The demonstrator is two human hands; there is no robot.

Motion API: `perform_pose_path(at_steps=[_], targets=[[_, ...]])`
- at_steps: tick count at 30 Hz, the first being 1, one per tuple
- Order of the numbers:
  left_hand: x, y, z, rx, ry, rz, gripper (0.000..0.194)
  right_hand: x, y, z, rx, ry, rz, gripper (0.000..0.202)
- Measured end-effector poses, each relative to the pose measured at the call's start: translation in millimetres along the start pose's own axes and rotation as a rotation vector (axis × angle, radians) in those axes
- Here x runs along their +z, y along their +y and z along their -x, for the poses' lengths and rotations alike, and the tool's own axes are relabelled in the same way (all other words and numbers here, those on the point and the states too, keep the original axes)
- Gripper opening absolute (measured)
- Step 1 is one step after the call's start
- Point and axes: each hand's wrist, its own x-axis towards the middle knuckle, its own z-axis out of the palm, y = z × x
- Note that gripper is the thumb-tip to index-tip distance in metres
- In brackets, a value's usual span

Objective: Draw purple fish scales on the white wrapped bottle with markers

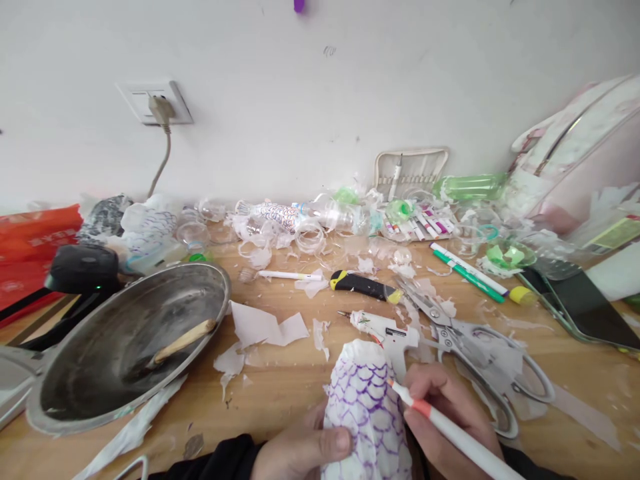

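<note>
Pinching an orange-banded marker (450, 427), the right grip (445, 407) is placed at the scale-patterned white form (367, 413), which is clasped by the left grip (313, 440); beyond this form, a glue gun (385, 330) is laid on the counter (280, 373).
</note>
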Motion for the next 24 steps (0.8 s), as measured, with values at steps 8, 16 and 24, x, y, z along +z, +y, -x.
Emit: perform_pose_path(at_steps=[8, 16, 24], targets=[[0.5, 2.0, 0.6, -0.001, 0.003, 0.007, 0.055, -1.5, -3.6, -3.9, -0.144, 0.006, 0.138, 0.015], [3.3, 9.1, -4.1, -0.022, -0.115, -0.023, 0.058, -4.6, 9.4, 1.0, -0.11, 0.021, 0.028, 0.008], [7.4, 10.7, -4.5, 0.003, -0.142, -0.006, 0.049, -6.7, 8.7, -0.6, -0.115, -0.014, 0.031, 0.009]])
